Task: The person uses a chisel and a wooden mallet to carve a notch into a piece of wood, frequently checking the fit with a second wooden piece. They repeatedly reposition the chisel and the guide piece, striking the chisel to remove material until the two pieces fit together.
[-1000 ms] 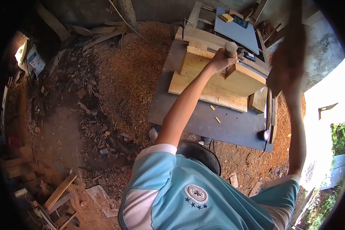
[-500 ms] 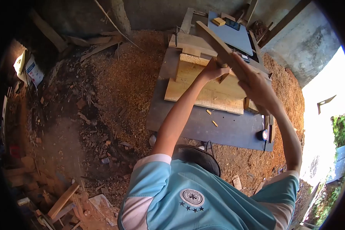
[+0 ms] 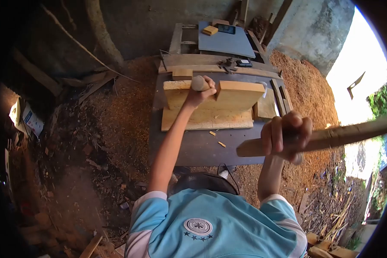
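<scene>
My left hand (image 3: 198, 95) is wrapped round a chisel (image 3: 198, 83), whose round wooden handle end faces up at me; its blade is hidden by the hand. It stands at a notch in the top edge of an upright wooden board (image 3: 238, 96). A flat board (image 3: 206, 120) lies along the foot of the upright one. Raised above the bench's right side, my right hand (image 3: 287, 135) is closed around a long wooden stick (image 3: 346, 136), held roughly level and apart from the chisel.
Chips lie on the dark bench top (image 3: 185, 148). A clamp (image 3: 162, 60), a small wood block (image 3: 182, 74) and a black device (image 3: 244, 63) are near the back. Behind them a grey panel (image 3: 225, 43) bears a phone (image 3: 226, 29) and a yellow block (image 3: 210, 30). Sawdust (image 3: 305, 90) covers the floor.
My right hand has swung the stick away from the chisel, out to the right and towards me. My left hand stays at the notch with the chisel. The view has shifted.
</scene>
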{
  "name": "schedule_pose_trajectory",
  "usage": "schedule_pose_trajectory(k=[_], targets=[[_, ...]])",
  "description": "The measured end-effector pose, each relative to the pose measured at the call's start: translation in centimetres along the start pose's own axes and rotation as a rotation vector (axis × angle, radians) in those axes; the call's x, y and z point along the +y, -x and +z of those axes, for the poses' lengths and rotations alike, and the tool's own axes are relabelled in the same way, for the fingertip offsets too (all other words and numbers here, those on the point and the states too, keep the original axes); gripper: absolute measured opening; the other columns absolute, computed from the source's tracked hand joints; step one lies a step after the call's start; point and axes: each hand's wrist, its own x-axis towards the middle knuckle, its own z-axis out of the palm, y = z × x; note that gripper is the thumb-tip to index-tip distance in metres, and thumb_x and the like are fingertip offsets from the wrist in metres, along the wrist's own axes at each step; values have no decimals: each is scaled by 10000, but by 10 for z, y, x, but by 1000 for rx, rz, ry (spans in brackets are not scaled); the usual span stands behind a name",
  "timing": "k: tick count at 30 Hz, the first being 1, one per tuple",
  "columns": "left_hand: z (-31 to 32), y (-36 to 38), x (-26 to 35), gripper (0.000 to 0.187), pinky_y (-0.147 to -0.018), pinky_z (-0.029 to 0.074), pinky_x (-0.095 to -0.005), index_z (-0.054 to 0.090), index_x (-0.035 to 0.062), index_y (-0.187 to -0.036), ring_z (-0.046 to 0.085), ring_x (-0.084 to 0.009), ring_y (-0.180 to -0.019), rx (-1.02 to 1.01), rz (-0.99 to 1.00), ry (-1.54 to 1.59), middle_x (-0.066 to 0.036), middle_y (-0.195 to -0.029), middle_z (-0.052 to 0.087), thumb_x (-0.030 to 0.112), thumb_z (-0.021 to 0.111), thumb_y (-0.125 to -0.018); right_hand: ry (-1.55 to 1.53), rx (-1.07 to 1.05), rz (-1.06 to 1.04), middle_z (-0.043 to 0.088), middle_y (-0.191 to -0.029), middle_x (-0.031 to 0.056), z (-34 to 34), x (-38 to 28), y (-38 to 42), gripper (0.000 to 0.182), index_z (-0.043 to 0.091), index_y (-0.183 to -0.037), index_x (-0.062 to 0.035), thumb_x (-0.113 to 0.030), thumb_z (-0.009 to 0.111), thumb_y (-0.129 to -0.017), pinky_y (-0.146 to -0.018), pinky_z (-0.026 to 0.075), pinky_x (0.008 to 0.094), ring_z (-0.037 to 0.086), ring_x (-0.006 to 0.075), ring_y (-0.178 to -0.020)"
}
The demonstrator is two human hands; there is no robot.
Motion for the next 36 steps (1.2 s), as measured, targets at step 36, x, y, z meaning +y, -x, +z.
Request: schedule_pose_trajectory(k=[36], targets=[[-7,2,-9,146,-736,400,-253,458,67,-761,503,-131,-766,148,35,-33,-46,-777,528,3,586,-733,703,990,703,563,-854,20,-243,9,118,292,552,-991,-44,-136,664,-737,-686,444,270,545,124,-765]])
